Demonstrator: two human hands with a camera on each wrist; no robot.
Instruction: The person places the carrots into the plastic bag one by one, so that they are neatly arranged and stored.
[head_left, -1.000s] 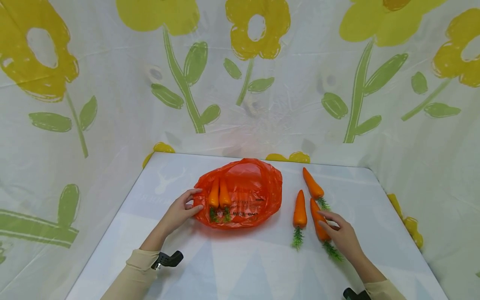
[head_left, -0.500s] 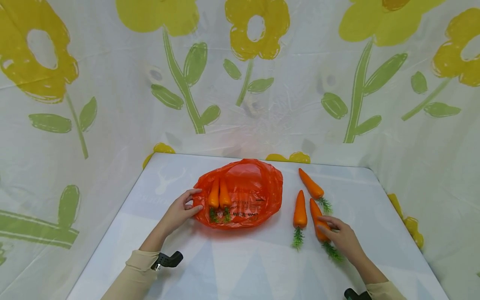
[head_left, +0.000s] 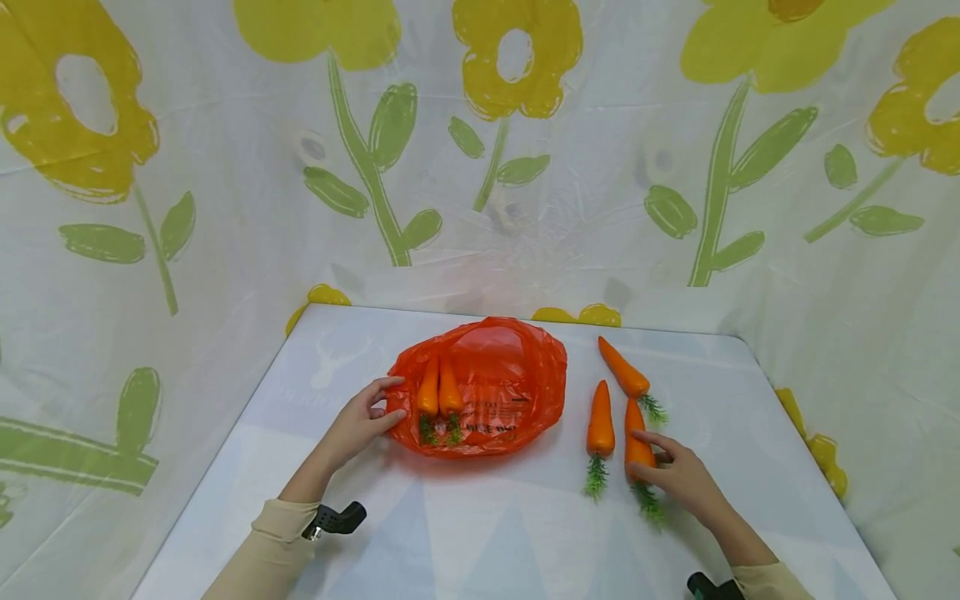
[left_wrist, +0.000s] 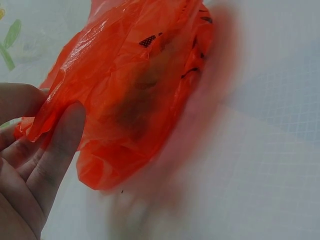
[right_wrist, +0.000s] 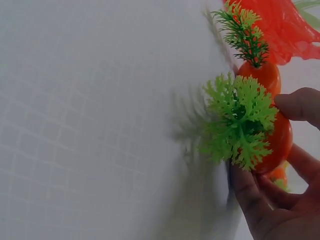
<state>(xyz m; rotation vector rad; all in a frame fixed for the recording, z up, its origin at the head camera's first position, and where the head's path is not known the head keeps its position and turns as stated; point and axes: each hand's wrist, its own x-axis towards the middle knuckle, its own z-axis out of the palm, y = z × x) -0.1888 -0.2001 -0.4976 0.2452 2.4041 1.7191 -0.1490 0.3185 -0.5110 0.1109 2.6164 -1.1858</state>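
Observation:
My left hand point(head_left: 365, 414) pinches the left rim of a red plastic bag point(head_left: 498, 375), thumb on one side and fingers on the other in the left wrist view. Two carrots point(head_left: 448, 390) with green tops lie side by side in the open bag. On the right, my right hand point(head_left: 682, 471) holds a carrot point(head_left: 634, 433) around its thick end, its leafy top point(right_wrist: 239, 120) pointing toward the right wrist camera. Just left of it lies another carrot point(head_left: 600, 421), and behind it a slanted carrot point(head_left: 624, 368).
All of this rests on a white table point(head_left: 517, 525) with pale blue triangle prints. A curtain point(head_left: 585, 192) with yellow flowers hangs behind the table and along both sides.
My right hand has closed round the nearest carrot, which has turned more upright in the head view. The slanted carrot's tip has shifted slightly left. My left hand and the bag stay put.

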